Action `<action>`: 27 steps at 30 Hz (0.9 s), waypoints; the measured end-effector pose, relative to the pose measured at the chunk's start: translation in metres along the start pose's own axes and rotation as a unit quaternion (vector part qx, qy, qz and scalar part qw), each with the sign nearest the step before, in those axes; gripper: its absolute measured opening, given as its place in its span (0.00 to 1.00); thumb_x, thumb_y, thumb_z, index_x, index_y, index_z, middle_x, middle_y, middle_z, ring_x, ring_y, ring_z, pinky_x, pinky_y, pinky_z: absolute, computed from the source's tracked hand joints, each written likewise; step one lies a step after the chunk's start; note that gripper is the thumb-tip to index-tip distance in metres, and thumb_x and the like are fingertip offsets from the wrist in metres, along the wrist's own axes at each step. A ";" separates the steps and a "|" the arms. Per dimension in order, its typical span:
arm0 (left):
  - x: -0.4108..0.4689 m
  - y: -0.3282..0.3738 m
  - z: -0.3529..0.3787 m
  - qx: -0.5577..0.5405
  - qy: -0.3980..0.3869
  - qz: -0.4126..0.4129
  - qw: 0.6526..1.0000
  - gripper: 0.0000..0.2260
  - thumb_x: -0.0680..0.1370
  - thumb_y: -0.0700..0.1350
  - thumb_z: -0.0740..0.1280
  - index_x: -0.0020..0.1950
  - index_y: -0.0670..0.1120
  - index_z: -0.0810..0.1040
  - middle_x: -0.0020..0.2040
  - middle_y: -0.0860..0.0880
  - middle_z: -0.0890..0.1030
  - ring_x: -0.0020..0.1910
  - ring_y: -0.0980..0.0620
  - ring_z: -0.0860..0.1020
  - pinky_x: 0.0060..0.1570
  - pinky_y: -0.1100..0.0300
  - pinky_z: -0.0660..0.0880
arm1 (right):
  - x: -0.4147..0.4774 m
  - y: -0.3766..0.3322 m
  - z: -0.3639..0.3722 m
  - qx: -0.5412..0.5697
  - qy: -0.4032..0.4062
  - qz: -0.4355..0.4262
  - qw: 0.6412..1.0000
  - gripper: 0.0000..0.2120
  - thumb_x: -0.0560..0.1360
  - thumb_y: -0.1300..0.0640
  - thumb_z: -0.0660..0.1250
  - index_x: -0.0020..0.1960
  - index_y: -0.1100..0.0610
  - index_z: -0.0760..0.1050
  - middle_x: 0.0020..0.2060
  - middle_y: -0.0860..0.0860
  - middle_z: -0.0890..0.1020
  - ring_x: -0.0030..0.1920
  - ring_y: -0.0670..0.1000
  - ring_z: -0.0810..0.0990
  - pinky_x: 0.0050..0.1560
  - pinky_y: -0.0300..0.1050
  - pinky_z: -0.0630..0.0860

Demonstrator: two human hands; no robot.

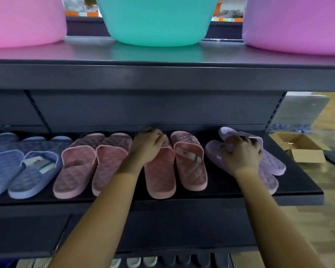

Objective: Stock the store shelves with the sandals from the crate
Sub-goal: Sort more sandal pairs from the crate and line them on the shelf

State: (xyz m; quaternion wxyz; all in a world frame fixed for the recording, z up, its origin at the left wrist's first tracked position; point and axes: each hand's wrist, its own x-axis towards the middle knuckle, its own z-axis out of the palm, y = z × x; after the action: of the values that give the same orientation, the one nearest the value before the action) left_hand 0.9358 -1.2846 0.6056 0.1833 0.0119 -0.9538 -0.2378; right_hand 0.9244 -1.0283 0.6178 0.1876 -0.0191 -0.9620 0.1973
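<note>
Quilting on pink sandal [160,176] in left hand [147,146], lilac sandal [273,163] in right hand [240,151].

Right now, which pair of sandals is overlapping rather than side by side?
The purple pair under the right hand; pink pairs and blue pairs lie flat.

Quilted patt. — blue sandals [27,178], pink sandals [191,171], lilac sandals [273,163].

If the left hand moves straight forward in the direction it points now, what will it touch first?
The left hand grips the strap of a pink quilted sandal. Beyond that sandal, the dark back panel of the shelf probably comes first; the depth of the gap is unclear.
</note>
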 end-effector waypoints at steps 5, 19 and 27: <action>-0.042 -0.007 0.007 -0.012 0.064 -0.007 0.998 0.17 0.78 0.47 0.64 0.64 0.41 0.75 0.65 0.41 0.71 0.63 0.43 0.71 0.63 0.53 0.69 | -0.020 -0.010 0.027 0.113 -0.033 -0.108 0.987 0.18 0.68 0.48 0.56 0.43 0.56 0.81 0.45 0.56 0.82 0.51 0.63 0.77 0.54 0.51 0.71; -0.108 0.028 0.028 -0.057 -0.032 -0.156 0.986 0.49 0.68 0.61 0.71 0.78 0.48 0.44 0.77 0.39 0.40 0.77 0.42 0.50 0.70 0.55 0.59 | -0.061 -0.026 0.050 0.161 -0.199 -0.070 0.964 0.32 0.62 0.38 0.71 0.64 0.48 0.72 0.68 0.53 0.68 0.63 0.58 0.74 0.59 0.46 0.72; -0.109 0.011 0.018 -0.068 0.003 -0.167 0.984 0.44 0.66 0.56 0.73 0.76 0.46 0.55 0.77 0.41 0.50 0.76 0.43 0.53 0.72 0.53 0.59 | -0.068 -0.034 0.059 0.133 -0.175 -0.075 0.973 0.30 0.62 0.36 0.68 0.61 0.47 0.72 0.65 0.50 0.72 0.57 0.55 0.77 0.53 0.44 0.74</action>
State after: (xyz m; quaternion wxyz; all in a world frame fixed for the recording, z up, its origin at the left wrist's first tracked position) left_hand 1.0321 -1.2548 0.5583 0.1445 0.1590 -0.9193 -0.3297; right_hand 0.9668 -1.0895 0.5568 0.0318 0.1127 -0.9439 0.3088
